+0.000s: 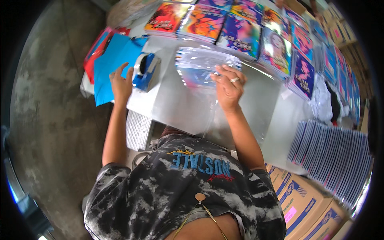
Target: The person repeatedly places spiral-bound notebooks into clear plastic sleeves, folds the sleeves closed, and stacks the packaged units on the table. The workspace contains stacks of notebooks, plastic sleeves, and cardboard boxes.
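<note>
My right hand [229, 86], a ring on one finger, has its fingers closed on the edge of a clear plastic bag [196, 68]. The bag looks crumpled and shiny, and its lower part spreads see-through over the table toward me. To the left, my left hand [121, 83] is raised with its fingers apart and nothing in them. Just right of those fingers stands a blue tape dispenser [151, 72] with a roll of tape on it. Beneath and behind the left hand lies a bright blue sheet or folder [108, 66].
Rows of colourful spiral notebooks [240, 36] line the table's far side. A tall stack of notebooks [328, 156] stands at the right, near cardboard boxes [304, 204]. Red packaging [93, 54] lies far left, and white crumpled cloth or plastic [321, 96] lies right.
</note>
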`<state>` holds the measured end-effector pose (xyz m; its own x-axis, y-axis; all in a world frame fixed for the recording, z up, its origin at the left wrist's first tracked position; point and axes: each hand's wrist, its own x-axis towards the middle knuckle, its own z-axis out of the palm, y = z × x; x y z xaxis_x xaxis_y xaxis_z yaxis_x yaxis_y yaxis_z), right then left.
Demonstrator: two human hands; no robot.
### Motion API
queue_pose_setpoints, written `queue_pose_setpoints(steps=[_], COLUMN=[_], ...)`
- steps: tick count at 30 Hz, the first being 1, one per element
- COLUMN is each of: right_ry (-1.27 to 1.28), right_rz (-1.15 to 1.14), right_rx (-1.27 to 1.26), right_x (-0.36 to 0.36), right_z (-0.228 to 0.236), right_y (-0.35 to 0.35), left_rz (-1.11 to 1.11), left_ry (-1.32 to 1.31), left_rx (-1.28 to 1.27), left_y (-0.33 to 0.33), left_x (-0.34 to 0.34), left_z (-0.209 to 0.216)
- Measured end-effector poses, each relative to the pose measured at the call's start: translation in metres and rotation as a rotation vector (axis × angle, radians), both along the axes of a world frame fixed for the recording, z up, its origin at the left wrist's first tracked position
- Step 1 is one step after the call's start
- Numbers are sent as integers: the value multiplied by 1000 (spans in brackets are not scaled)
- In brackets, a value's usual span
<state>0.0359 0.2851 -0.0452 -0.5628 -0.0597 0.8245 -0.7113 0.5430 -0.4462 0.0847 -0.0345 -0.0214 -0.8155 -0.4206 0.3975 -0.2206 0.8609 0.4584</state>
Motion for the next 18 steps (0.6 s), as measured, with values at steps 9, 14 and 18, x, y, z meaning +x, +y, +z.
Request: queue_pose_setpoints(steps=[9,14,18], right_ry=[57,56,39], right_rz=[-2,-25,-11], right_rx=[64,93,57], right_x=[-5,-5,-4], right_z=[1,1,5], right_y=[1,2,-4], left_rz=[-64,-354,-253], left_ry=[-899,-318,-542], left_rx=[808,1704,1210], left_y=[-63,-61,-84], left_x=[-14,32,84], left_z=[-28,-32,-80])
